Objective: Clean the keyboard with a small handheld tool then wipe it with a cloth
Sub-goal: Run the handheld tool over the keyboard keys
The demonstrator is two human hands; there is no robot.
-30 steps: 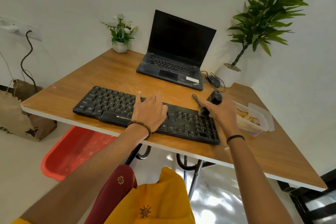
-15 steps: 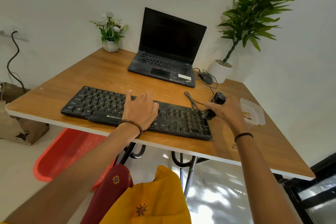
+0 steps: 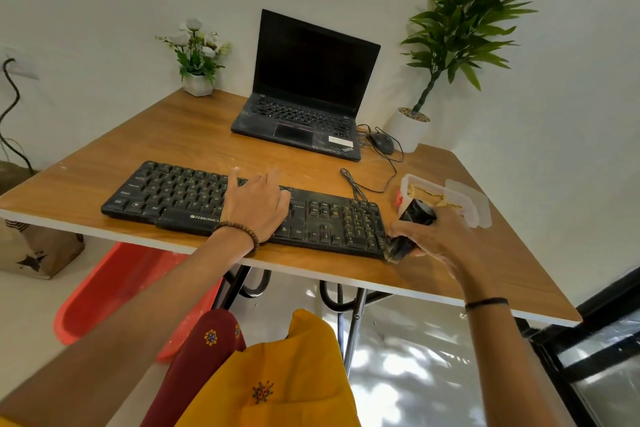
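Right hand [image 3: 440,239] grips the small black handheld tool [image 3: 410,230], fingers wrapped round its body, and the tool's lower end now sits at the near right corner of the keyboard [image 3: 242,208]. A second ago that end was up at the far edge of the number pad, so the hand has drawn it down the rightmost columns toward the table's front edge. That reads as one full pass over the number pad finished, with the letter keys probably untreated as yet.

Left hand [image 3: 256,208] lies flat and unclenched on the middle of the keyboard, fingers spread over the keys, bracing it much as before; it holds nothing. The keyboard rests near the front edge of the wooden table [image 3: 173,135].

Just beyond the right hand stands a clear plastic container [image 3: 450,196] with its lid beside it. Farther back are the mouse [image 3: 382,143], the open laptop [image 3: 304,94] and two potted plants. No cloth is in view, so wiping looks some way off.
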